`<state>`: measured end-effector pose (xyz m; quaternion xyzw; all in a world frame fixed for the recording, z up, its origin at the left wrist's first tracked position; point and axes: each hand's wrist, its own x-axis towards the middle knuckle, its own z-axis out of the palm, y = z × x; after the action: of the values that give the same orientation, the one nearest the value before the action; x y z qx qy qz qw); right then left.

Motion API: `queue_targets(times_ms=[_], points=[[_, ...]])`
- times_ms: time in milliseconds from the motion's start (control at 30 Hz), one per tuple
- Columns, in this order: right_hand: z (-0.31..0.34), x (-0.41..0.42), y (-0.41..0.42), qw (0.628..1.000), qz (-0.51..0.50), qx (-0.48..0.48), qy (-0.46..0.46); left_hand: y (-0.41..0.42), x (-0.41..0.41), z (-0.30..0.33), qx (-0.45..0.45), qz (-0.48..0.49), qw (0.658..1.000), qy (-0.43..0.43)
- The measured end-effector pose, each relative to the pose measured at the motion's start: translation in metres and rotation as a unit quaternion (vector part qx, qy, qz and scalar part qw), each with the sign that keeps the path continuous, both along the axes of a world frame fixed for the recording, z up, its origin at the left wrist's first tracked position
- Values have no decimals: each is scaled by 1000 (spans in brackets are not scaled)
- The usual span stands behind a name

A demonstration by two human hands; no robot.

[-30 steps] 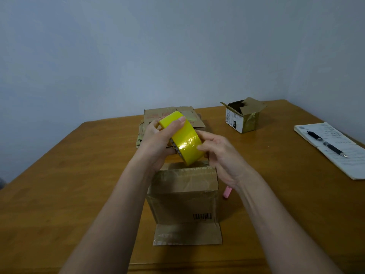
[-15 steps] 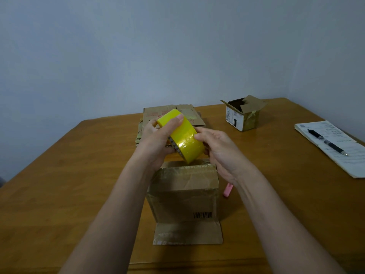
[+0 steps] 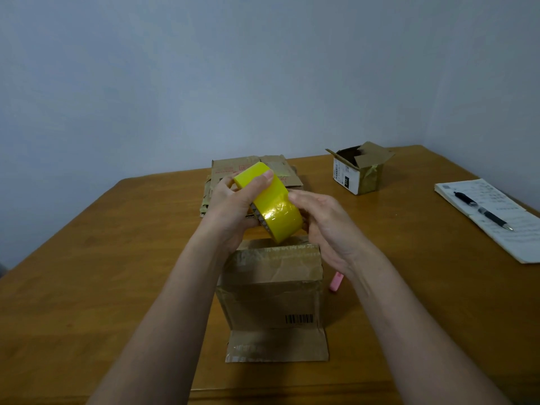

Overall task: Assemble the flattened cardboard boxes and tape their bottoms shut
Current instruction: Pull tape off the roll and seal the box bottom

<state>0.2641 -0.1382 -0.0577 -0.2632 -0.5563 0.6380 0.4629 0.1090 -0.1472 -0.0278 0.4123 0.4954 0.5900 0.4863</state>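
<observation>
A yellow tape roll [image 3: 273, 207] is held in the air above an assembled brown cardboard box [image 3: 271, 290] that stands upside down with a barcode on its near side and one flap lying flat toward me. My left hand [image 3: 230, 206] grips the roll, thumb over its top rim. My right hand [image 3: 324, 223] touches the roll's right side, fingertips on the tape surface. Behind the hands lies a stack of flattened cardboard boxes [image 3: 228, 168], partly hidden.
A small open box [image 3: 358, 173] stands at the back right of the wooden table [image 3: 102, 273]. A notebook [image 3: 496, 220] with a black pen [image 3: 482, 213] lies at the right edge. A pink object [image 3: 336, 282] lies beside the box's right side.
Both hands and the tape roll have shifted slightly. My right fingers have moved up along the roll's surface. The box has not moved.
</observation>
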Motion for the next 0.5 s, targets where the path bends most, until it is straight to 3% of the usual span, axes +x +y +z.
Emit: queue_targets(times_ms=[500], points=[[6,-4,-5,999,-39,-1,-25,5,-2,-1,-5,11,1000,3]])
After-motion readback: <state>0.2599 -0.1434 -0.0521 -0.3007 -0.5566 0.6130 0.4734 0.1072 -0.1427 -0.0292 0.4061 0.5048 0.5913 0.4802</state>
